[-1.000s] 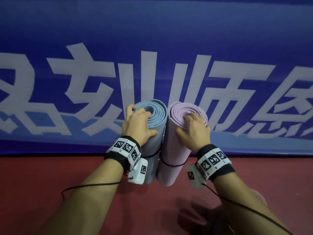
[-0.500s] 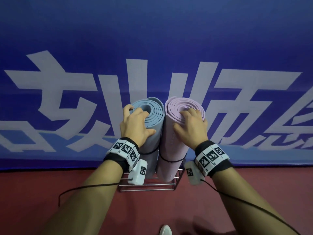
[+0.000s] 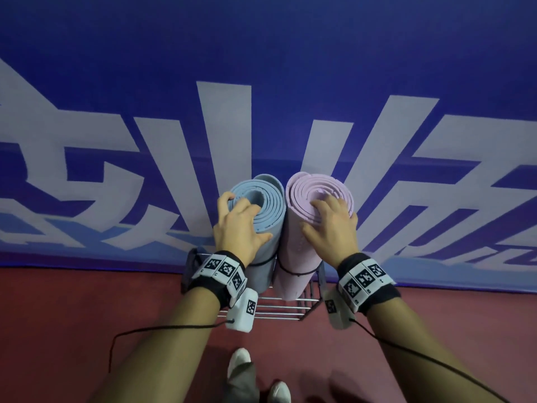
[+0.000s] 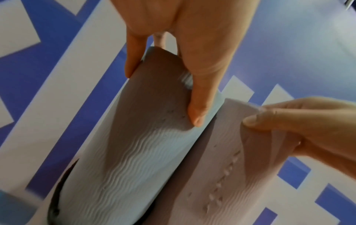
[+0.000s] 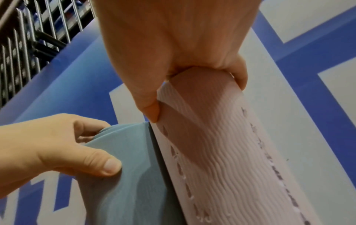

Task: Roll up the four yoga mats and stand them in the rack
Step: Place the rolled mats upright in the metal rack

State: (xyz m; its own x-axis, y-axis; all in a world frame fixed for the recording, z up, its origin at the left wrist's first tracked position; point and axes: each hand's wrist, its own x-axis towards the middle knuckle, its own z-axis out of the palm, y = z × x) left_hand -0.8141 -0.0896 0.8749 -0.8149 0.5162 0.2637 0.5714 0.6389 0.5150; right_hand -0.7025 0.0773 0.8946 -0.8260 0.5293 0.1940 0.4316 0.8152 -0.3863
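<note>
Two rolled yoga mats stand upright side by side in a wire rack (image 3: 279,309) against the blue banner. My left hand (image 3: 238,225) grips the top of the light blue mat (image 3: 268,205), thumb on its front and fingers over the rim; the left wrist view shows the same hand (image 4: 183,64) on this blue mat (image 4: 138,152). Beside it, the pink mat (image 3: 293,257) has my right hand (image 3: 331,225) curled over its top end. In the right wrist view the right hand (image 5: 173,60) clasps the pink mat (image 5: 221,159). Each roll has a black band round it.
A blue banner (image 3: 261,97) with large white characters rises right behind the rack. The floor (image 3: 72,315) is dark red. My white shoes (image 3: 239,362) stand just in front of the rack. A metal railing (image 5: 29,38) shows in the right wrist view.
Both mats have come down toward the floor in my hands and now stand in the wire rack, which has come into view along with my shoes.
</note>
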